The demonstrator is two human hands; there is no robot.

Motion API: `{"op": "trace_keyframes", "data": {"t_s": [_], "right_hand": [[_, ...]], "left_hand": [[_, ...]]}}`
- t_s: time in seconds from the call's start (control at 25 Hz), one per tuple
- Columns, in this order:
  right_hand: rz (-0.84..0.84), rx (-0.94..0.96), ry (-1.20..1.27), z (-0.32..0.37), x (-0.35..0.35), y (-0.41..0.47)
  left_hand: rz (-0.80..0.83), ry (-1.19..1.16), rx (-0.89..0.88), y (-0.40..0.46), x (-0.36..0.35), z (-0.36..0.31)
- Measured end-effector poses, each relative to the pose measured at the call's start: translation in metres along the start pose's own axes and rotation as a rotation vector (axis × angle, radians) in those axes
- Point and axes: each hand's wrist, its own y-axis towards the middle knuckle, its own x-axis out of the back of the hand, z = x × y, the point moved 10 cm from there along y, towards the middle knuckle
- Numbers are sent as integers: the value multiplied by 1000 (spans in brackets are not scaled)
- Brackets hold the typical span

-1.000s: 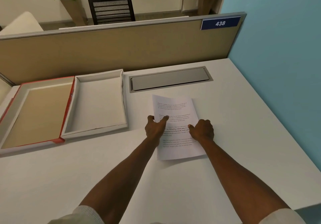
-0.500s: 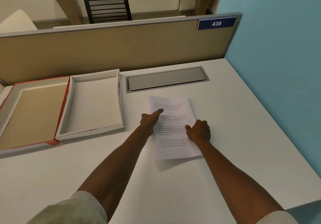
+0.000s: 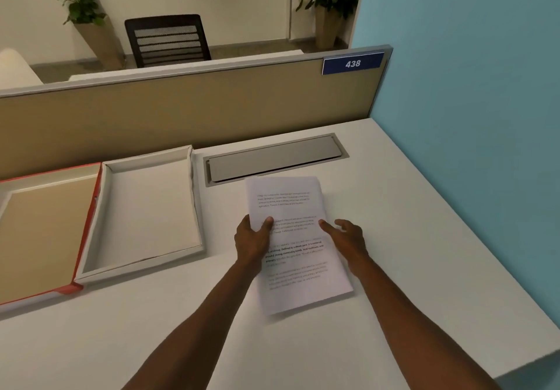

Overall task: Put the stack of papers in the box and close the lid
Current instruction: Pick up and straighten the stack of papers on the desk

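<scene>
Now gripping the stack of papers [image 3: 291,238] at its left edge with the left hand [image 3: 253,241], thumb pressing on the printed top sheet, fingers tucked beneath; reaching in with the right hand [image 3: 345,239], fingers loosely spread, fingertips touching the right edge. Papers lying on the white desk [image 3: 394,238], just right of the open box [image 3: 145,214].

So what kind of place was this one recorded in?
Most likely an open-plan office: a white desk behind a tan cubicle partition with a numbered plate reading 438, and an office chair beyond.
</scene>
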Motion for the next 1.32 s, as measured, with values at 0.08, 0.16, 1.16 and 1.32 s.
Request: {"op": "trace_keyframes", "data": {"t_s": [0.08, 0.16, 1.16, 1.32], "right_hand": [[187, -51, 347, 10, -10, -3], [409, -32, 548, 32, -27, -14], [5, 488, 452, 57, -15, -100], [13, 515, 326, 48, -16, -105]], "left_hand": [[102, -85, -119, -12, 3, -11], [130, -97, -194, -23, 9, -23], [57, -38, -445, -69, 57, -32], [90, -3, -434, -68, 60, -23]]}}
